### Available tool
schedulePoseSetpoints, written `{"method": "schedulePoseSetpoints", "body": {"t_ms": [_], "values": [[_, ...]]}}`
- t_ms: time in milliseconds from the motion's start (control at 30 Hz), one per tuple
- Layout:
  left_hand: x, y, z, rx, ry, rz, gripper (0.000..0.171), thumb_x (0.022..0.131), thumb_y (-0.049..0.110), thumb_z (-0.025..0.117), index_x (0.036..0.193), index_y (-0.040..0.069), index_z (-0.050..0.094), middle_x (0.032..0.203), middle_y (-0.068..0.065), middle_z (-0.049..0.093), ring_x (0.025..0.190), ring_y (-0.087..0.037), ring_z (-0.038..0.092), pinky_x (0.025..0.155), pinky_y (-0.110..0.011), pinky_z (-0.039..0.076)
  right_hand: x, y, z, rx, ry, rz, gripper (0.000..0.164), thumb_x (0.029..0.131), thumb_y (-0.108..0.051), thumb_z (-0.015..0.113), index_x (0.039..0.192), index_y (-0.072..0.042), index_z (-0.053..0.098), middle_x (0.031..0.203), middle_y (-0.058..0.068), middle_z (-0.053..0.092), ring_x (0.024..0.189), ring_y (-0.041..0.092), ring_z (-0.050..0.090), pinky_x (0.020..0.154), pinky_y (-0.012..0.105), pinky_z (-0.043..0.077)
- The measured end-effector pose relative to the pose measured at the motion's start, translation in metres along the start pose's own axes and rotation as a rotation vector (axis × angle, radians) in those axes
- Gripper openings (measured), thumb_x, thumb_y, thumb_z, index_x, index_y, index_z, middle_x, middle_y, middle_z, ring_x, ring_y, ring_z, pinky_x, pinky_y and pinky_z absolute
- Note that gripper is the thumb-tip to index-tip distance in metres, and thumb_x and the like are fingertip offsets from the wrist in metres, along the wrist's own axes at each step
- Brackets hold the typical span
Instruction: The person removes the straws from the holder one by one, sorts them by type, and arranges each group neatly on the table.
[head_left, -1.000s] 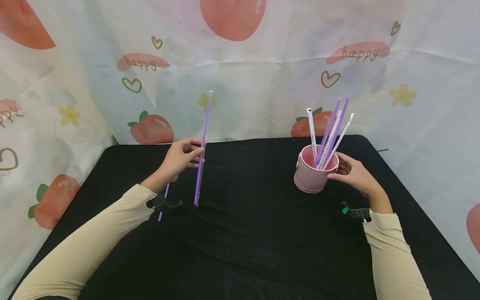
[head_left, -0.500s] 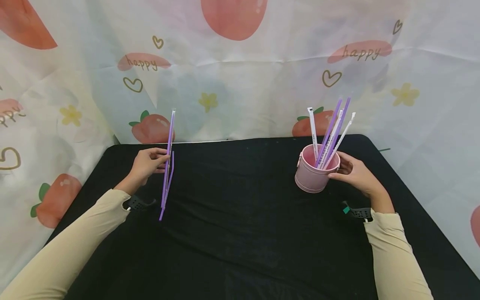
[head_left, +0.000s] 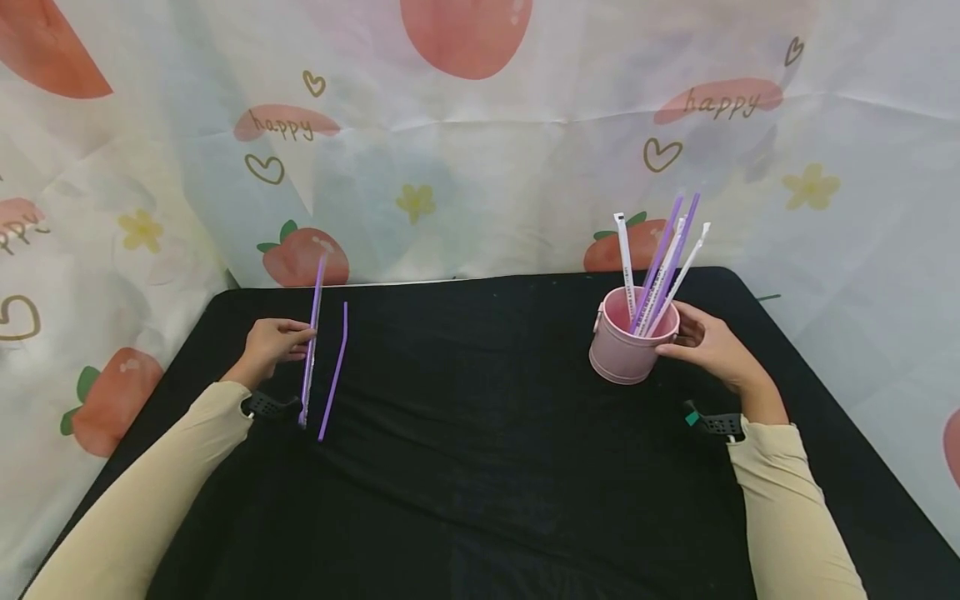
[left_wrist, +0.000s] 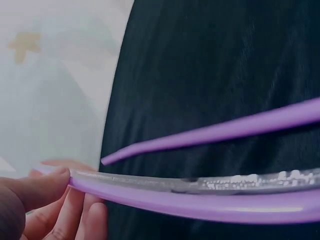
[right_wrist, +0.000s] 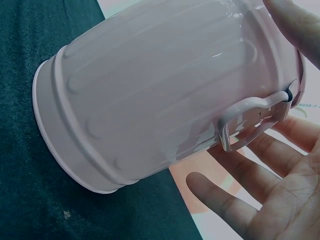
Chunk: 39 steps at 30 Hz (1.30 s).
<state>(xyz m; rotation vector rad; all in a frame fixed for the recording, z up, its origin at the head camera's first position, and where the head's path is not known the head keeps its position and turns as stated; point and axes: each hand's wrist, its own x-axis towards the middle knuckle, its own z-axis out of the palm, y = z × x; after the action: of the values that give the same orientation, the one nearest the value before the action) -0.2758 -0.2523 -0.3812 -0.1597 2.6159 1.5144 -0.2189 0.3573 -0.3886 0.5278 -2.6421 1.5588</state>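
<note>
My left hand (head_left: 272, 346) pinches a purple straw (head_left: 308, 375) between thumb and fingertips, over the left of the black table. A clear wrapper (left_wrist: 240, 183) runs along this straw in the left wrist view. Just to its right lies a loose purple straw (head_left: 336, 375) with a bent upper end. My right hand (head_left: 708, 348) holds a pink bucket (head_left: 624, 357) near its rim, thumb on one side and fingers on the other. A small side handle (right_wrist: 250, 107) shows next to those fingers. Inside the bucket stand purple straws (head_left: 662, 246) and white wrapped straws (head_left: 624, 258), leaning different ways.
Black cloth (head_left: 480, 450) covers the table. A printed curtain (head_left: 495, 183) with fruit and hearts hangs behind the far edge and along the left side. Both wrists wear dark straps (head_left: 720, 425).
My left hand has carried the wrapped straw leftward and lowered it, past the loose straw to its left side. My right hand and the bucket have stayed in place.
</note>
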Motion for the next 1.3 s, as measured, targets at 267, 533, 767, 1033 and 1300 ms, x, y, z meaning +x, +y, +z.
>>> {"method": "schedulePoseSetpoints", "body": {"t_ms": [267, 533, 767, 1033, 1300], "values": [[0.004, -0.018, 0.004, -0.007, -0.036, -0.074, 0.043, 0.092, 0.015, 0.06, 0.12, -0.017, 0.053, 0.068, 0.015, 0.059, 0.061, 0.004, 0.06, 0.067, -0.02, 0.058, 0.0, -0.001, 0.0, -0.007, 0.002, 0.015, 0.071, 0.086, -0.003, 0.066, 0.145, 0.004, 0.026, 0.123, -0.02, 0.047, 0.103, -0.014, 0.051, 0.083, 0.003, 0.045], [0.004, -0.023, 0.011, 0.021, -0.051, -0.112, 0.039, 0.092, 0.013, 0.06, 0.118, -0.016, 0.056, 0.072, 0.01, 0.06, 0.062, 0.002, 0.06, 0.064, -0.019, 0.057, -0.001, -0.002, -0.001, -0.015, 0.005, 0.022, 0.072, 0.086, -0.004, 0.066, 0.145, 0.004, 0.025, 0.123, -0.021, 0.046, 0.103, -0.014, 0.051, 0.082, 0.003, 0.045], [0.003, -0.025, 0.015, 0.007, -0.04, -0.121, 0.038, 0.091, 0.01, 0.06, 0.116, -0.018, 0.055, 0.069, 0.01, 0.06, 0.06, 0.002, 0.059, 0.062, -0.018, 0.057, 0.0, -0.002, 0.0, -0.015, 0.009, 0.021, 0.071, 0.086, -0.004, 0.066, 0.144, 0.005, 0.027, 0.122, -0.022, 0.047, 0.102, -0.015, 0.051, 0.083, 0.003, 0.045], [0.002, -0.027, 0.018, 0.001, -0.018, -0.107, 0.035, 0.09, 0.008, 0.062, 0.112, -0.019, 0.058, 0.067, 0.009, 0.061, 0.057, 0.002, 0.06, 0.06, -0.019, 0.057, 0.001, -0.001, -0.001, -0.006, 0.008, 0.011, 0.071, 0.085, -0.003, 0.066, 0.144, 0.005, 0.027, 0.119, -0.023, 0.048, 0.101, -0.014, 0.053, 0.082, 0.003, 0.046], [0.004, -0.029, 0.016, 0.013, -0.003, -0.114, 0.034, 0.089, 0.009, 0.063, 0.11, -0.017, 0.06, 0.067, 0.008, 0.062, 0.058, 0.001, 0.061, 0.061, -0.019, 0.057, 0.001, 0.0, -0.001, -0.01, 0.008, 0.005, 0.071, 0.085, -0.002, 0.066, 0.143, 0.006, 0.027, 0.118, -0.024, 0.047, 0.101, -0.014, 0.052, 0.082, 0.003, 0.046]]}}
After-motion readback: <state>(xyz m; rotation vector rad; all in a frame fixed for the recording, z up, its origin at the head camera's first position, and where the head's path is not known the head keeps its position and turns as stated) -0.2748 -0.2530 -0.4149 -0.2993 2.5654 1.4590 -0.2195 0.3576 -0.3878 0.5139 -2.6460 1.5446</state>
